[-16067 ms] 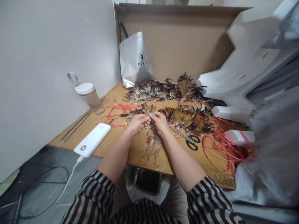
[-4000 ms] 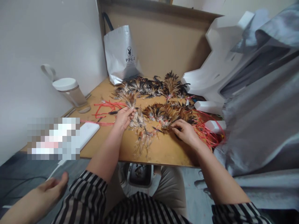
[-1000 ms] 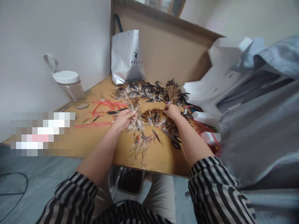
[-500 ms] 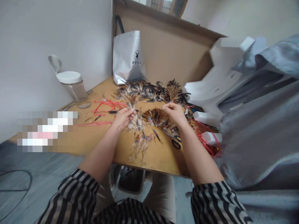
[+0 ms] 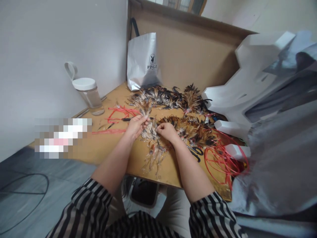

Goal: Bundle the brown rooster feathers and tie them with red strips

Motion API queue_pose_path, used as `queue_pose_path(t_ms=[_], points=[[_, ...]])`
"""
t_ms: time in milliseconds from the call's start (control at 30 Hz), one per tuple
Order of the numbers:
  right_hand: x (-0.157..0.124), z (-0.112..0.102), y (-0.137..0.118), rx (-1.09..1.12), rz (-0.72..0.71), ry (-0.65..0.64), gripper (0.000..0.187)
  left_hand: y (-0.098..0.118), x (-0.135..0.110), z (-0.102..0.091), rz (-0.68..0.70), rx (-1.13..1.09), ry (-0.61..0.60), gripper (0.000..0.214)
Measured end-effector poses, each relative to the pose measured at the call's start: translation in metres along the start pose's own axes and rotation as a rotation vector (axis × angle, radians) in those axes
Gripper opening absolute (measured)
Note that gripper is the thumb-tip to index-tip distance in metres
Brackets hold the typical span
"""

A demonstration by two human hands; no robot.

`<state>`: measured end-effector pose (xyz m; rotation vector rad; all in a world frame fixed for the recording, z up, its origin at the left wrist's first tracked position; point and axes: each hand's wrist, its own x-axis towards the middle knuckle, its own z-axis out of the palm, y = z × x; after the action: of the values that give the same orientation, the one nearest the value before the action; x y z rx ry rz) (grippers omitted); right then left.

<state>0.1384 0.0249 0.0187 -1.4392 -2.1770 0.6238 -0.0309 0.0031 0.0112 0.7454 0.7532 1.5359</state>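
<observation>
My left hand [image 5: 138,126] pinches a small bunch of brown feathers [image 5: 145,106] by its pale lower end, tips pointing up. To its right, my right hand [image 5: 167,131] has thumb and fingers pressed together; whatever is in them is too small to make out. Between and below the hands lies a heap of pale, fluffy feathers [image 5: 149,133]. Brown feathers [image 5: 192,129] are spread beyond and right of my right hand. Loose thin feathers [image 5: 155,158] lie nearer the front edge. Black-handled scissors [image 5: 197,152] rest beside my right forearm, partly covered.
Dark feathers [image 5: 162,96] line the back beneath a silver bag [image 5: 142,62]. Red strips [image 5: 122,113] lie left, near a lidded jar [image 5: 89,96]. Tangled red string [image 5: 220,163] and white foam pieces [image 5: 223,94] crowd the right. A pixelated patch hides something at far left.
My right hand has come left and down, over the brown feathers toward my left hand. The left hand still holds its feather bunch. The whole view has shifted slightly.
</observation>
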Motion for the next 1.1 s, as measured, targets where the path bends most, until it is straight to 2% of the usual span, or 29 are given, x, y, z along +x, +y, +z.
queue_pose_path(t_ms=[200, 300, 367, 467, 567, 667, 733, 933, 1100], points=[[-0.01, 0.007, -0.014, -0.079, 0.044, 0.051, 0.03, -0.001, -0.001, 0.001, -0.012, 0.011, -0.012, 0.022], [-0.011, 0.01, -0.019, -0.134, 0.055, 0.067, 0.018, -0.001, -0.001, 0.001, -0.016, 0.017, -0.011, 0.022], [-0.01, 0.012, -0.017, -0.091, 0.052, 0.073, 0.011, -0.001, -0.001, 0.0, -0.014, 0.015, -0.008, 0.022], [-0.007, 0.011, -0.007, 0.164, 0.071, 0.071, 0.01, -0.002, -0.001, 0.0, -0.02, 0.015, -0.01, 0.022], [-0.003, 0.01, 0.001, 0.564, 0.162, 0.041, 0.014, -0.002, -0.001, 0.001, -0.028, 0.008, -0.018, 0.022], [-0.001, 0.008, 0.001, 0.919, 0.226, -0.01, 0.019, -0.002, -0.001, 0.002, -0.043, 0.007, -0.021, 0.023], [-0.001, 0.007, -0.001, 1.063, 0.24, -0.02, 0.023, -0.003, -0.002, 0.002, -0.059, 0.02, -0.023, 0.023], [-0.004, 0.009, -0.012, 1.25, 0.208, 0.001, 0.025, -0.003, -0.004, 0.004, -0.104, 0.07, -0.048, 0.02], [-0.006, 0.013, -0.016, 1.203, 0.135, 0.043, 0.024, -0.004, -0.005, 0.005, -0.183, 0.026, -0.023, 0.015]])
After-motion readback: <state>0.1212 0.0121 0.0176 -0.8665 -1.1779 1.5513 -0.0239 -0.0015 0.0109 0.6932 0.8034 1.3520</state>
